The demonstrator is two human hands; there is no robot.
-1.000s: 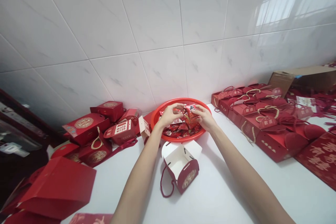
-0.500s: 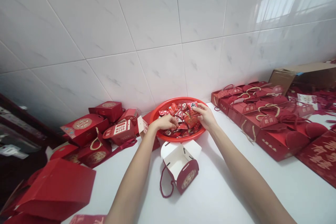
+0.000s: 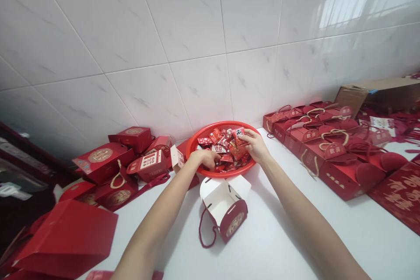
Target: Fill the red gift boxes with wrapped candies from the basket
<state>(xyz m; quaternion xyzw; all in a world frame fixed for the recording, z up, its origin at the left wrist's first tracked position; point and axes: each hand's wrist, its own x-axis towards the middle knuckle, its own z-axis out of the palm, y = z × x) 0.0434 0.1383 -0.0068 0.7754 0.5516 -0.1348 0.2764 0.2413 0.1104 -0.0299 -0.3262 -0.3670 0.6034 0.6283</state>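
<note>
A red plastic basket [image 3: 193,140] full of small wrapped candies [image 3: 226,142] stands against the wall. My left hand [image 3: 207,158] dips into its near left part, fingers bent down among the candies; their tips are hidden, so what they hold cannot be made out. At the basket's right side my right hand [image 3: 254,143] pinches a red candy packet [image 3: 239,133] with dark and white print, just above the heap. In front of the basket sits an open gift box [image 3: 223,210], white inside and dark red outside, with a cord handle lying to its left.
Red gift boxes [image 3: 101,157] are piled on the left, with a large red box [image 3: 68,236] nearer. Rows of closed red boxes [image 3: 328,153] with rope handles line the right, before a cardboard carton [image 3: 351,96]. White tiles back the white table [image 3: 275,236].
My left hand has shifted slightly left and lower in the basket, its fingers reaching deeper among the candies. My right hand keeps its pinch on the candy packet, almost in place.
</note>
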